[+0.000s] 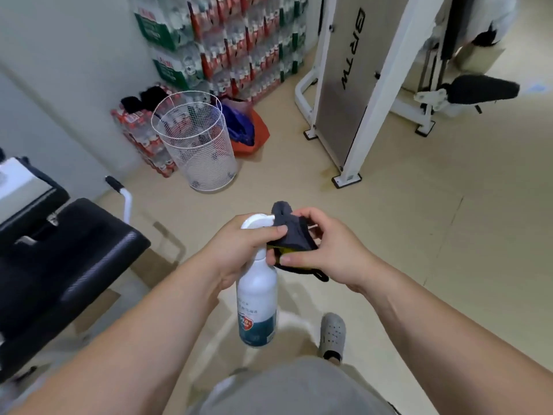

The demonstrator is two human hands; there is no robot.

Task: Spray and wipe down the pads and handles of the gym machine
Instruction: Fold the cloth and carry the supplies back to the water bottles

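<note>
1. My left grip (239,253) clasps the spray bottle (257,298) by its neck, thumb on the cloth (291,235).
2. My right grip (332,253) pinches that dark cloth beside the nozzle.
3. The machine's black pad (74,253) sits at my left.

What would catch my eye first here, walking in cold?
Dead centre, the left hand grips a white spray bottle by its neck while the right hand holds a grey cloth beside its nozzle. Behind them a wire basket stands before stacked packs of bottled water; a black padded seat sits left.
</note>
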